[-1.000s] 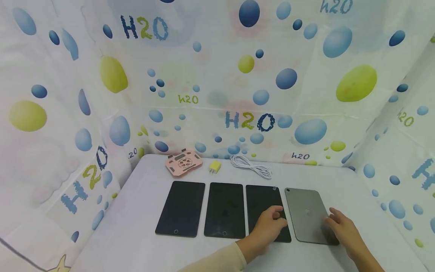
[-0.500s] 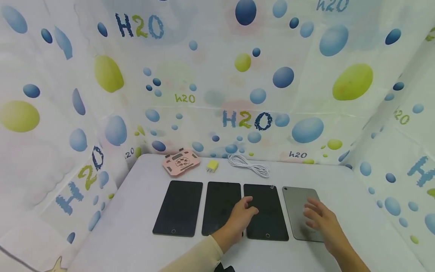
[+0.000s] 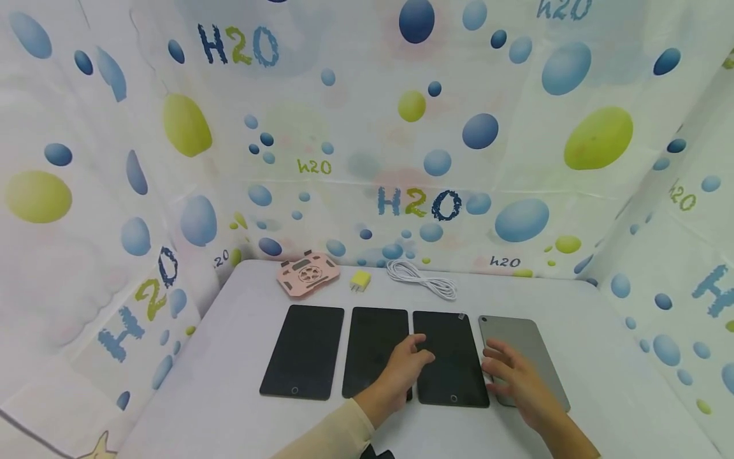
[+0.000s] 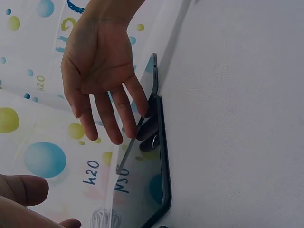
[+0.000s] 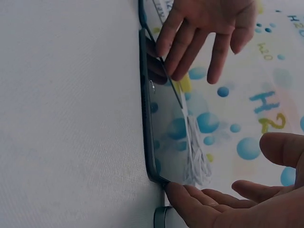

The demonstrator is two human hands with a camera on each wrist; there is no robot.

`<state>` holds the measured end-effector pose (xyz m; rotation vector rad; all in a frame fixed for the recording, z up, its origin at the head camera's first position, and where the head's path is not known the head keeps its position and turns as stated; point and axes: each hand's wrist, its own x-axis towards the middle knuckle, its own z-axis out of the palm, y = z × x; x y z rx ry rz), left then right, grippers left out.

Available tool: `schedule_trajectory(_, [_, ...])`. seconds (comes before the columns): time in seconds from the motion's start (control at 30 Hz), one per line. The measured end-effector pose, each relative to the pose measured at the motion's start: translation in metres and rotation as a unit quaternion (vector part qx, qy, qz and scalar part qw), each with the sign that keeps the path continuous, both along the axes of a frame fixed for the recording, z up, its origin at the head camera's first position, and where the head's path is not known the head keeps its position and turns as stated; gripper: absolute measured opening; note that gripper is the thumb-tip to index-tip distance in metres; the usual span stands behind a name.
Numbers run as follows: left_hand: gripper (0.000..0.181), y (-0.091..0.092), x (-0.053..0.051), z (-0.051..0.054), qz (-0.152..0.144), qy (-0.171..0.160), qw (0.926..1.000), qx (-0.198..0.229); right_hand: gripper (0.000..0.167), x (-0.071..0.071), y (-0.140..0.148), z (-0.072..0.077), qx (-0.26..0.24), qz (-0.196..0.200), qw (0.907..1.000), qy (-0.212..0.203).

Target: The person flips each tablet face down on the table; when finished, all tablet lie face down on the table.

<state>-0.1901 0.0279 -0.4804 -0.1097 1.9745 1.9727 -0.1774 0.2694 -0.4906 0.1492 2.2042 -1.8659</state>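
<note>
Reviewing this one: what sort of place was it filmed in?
Probably a makeshift recording booth: a bubble-and-H2O printed curtain encloses the back and both sides of a white table, where four tablets lie in a row.

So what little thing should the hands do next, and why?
Probably bring the left fingers and right fingers gently in against the sides of the third tablet from the left: it lies between them in the head view, and neither hand is gripping it.
</note>
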Motion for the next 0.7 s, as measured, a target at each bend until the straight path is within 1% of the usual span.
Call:
schedule_trajectory(0.17, [0.053, -0.0014, 0.0016, -0.0008, 0.001, -0.001, 1.0, -0.001, 0.065, -0.0025, -0.0006, -0.0009, 0.001, 0.009, 0.9999, -0.013])
schedule_trajectory(0.3, [0.052, -0.0012, 0.0008, -0.0022, -0.002, 0.0, 1.0, 0.007, 0.063, -0.0043, -0.0013, -0.0001, 0.007, 0.014, 0.9997, -0.017])
schedule_trajectory(0.5, [0.05, -0.0022, -0.0003, -0.0023, -0.004, -0.009, 0.9998, 0.016, 0.063, -0.0063, -0.0025, -0.0007, 0.009, 0.013, 0.9997, -0.02])
schedule_trajectory(0.7, [0.048, -0.0001, -0.002, -0.0014, -0.013, 0.0, 0.9999, 0.007, 0.064, -0.0081, -0.0009, -0.0002, 0.0, 0.009, 0.9997, -0.024])
